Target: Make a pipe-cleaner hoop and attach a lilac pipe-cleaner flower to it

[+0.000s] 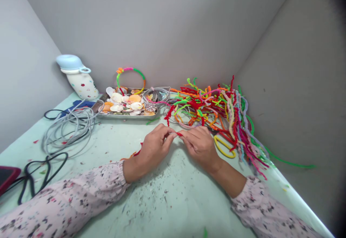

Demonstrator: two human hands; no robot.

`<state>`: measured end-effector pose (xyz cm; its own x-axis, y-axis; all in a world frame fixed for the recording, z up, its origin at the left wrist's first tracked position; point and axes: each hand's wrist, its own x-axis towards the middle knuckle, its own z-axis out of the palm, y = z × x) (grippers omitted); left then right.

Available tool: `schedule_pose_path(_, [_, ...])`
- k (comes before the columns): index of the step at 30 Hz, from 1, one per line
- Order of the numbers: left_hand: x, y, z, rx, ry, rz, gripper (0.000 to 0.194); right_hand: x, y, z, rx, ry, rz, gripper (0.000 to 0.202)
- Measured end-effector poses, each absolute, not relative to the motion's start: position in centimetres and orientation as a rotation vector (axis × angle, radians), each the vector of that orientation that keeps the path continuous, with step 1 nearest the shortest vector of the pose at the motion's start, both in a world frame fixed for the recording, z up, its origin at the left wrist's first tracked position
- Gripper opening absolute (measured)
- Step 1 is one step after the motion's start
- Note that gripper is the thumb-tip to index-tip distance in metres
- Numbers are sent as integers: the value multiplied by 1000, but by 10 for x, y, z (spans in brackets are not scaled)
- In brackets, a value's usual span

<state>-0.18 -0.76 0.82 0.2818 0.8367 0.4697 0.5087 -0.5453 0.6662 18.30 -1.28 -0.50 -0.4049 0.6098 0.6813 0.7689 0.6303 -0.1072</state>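
Observation:
My left hand (155, 147) and my right hand (201, 147) meet above the middle of the table, fingertips almost touching. Both pinch a short red piece of pipe cleaner (179, 134), which shows between the two thumbs. Most of that piece is hidden by the fingers. Behind my left wrist, a red and orange fuzzy strand (137, 152) peeks out; whether it joins the piece in my fingers I cannot tell. Just beyond my right hand lies a tangled heap of colourful pipe cleaners (205, 103), with yellow-handled scissors (223, 147) partly under it.
A metal tray (127, 117) of seashells stands at the back, a multicoloured pipe-cleaner ring (132, 68) upright on it. Left are a coil of grey cable (69, 133), a black cord (44, 166), a white bottle with blue lid (81, 83) and a red-edged device (9, 178). Walls enclose the table.

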Motion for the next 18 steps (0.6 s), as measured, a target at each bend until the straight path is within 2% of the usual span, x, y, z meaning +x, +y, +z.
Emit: schedule_pose_path(18, [-1, -7, 10, 2026, 1248, 1058, 20, 183, -13, -3, -1081, -2170, -293, 17])
